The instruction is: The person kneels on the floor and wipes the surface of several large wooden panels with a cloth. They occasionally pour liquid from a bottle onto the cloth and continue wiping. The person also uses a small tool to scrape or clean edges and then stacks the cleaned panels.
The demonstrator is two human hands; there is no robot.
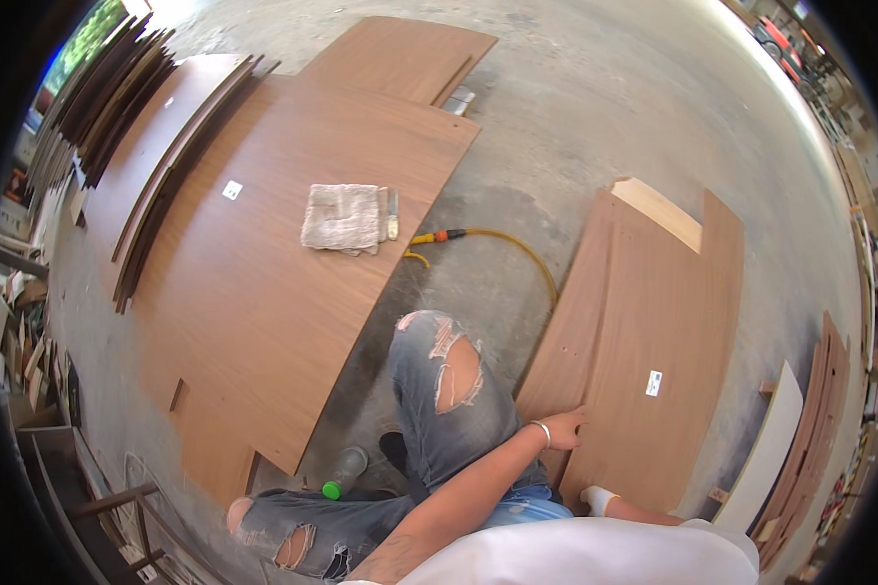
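The concrete floor (605, 107) is stretching around you; the large panel (263, 322) is lying at your left; the narrower panel (663, 302) is lying at your right, perhaps for easy reach; the folded cloth (342, 217) is resting on the large panel, probably for staying clean; your left hand (563, 429) is touching the narrower panel, fingers partly curled, grip unclear; your right hand (596, 500) is mostly hiding, its fingers I cannot tell.

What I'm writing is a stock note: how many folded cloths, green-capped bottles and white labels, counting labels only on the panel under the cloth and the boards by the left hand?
Folded cloth: 1
Green-capped bottle: 1
White labels: 2, one left of the cloth, one right of the left hand
Total: 4
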